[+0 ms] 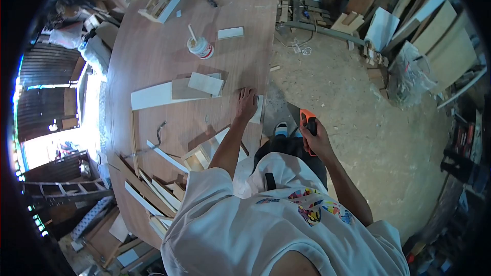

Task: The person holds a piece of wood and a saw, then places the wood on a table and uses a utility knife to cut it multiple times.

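Right hand (318,139) fingers grip the orange-handled tool (307,115), probably a saw, so brace the white board (258,112) at the tabletop (240,66) edge with the flat, unclenched left hand (246,104), well clear of the tool.

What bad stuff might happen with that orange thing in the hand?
The orange-handled tool, which looks like a saw, might slip from the right hand or nick the left hand, resting near the edge of the table. The white piece beside that hand could fall near the shoe. The jar might spill if bumped.
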`<state>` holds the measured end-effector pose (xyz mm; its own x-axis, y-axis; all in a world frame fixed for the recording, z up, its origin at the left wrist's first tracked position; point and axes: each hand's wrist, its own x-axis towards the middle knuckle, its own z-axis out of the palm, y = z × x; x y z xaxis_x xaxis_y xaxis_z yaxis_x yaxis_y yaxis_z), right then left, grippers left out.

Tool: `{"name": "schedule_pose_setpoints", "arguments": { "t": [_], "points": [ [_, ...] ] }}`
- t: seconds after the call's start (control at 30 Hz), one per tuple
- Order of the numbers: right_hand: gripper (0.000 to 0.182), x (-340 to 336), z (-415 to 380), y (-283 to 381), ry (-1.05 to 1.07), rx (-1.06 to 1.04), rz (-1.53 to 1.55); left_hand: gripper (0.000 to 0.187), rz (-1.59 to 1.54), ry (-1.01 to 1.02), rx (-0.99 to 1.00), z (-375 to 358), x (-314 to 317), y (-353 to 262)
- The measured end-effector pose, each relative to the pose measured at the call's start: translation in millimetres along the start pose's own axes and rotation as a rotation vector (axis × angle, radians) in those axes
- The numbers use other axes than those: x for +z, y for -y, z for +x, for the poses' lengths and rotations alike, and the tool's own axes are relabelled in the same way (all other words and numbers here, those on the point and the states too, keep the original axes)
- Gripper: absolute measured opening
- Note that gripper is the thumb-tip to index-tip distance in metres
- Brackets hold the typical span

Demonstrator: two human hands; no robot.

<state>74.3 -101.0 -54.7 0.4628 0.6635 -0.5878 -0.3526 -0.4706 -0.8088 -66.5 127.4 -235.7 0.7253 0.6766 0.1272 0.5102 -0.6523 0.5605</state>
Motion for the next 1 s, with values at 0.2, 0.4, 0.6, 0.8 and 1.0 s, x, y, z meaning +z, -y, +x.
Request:
{"name": "schedule_pose_setpoints", "arguments": {
  "t": [0.2, 0.4, 0.6, 0.8, 1.0],
  "points": [
    [0.016, 7.1, -20.7, 45.4, -0.048, -0.029, 0.016, 0.016, -0.062, -0.163, -0.001, 15.9, 38.0, -11.8],
    [0.029, 12.3, -35.4, 95.9, 0.001, -0.023, 0.123, 0.014, -0.101, -0.211, -0.005, 32.6, 54.5, -18.0],
    [0.023, 31.3, -48.4, 119.2, -0.029, -0.114, 0.104, 0.018, 0.039, -0.083, -0.023, 35.9, 49.5, -7.7],
    [0.019, 49.3, -62.8, 129.7, -0.015, -0.075, 0.258, 0.021, 0.075, -0.093, -0.041, 36.0, 53.1, -5.2],
    [0.020, 59.2, -60.1, 125.8, 0.009, -0.060, 0.146, 0.028, 0.061, -0.103, -0.033, 35.4, 56.9, 0.3]
  ]
}}
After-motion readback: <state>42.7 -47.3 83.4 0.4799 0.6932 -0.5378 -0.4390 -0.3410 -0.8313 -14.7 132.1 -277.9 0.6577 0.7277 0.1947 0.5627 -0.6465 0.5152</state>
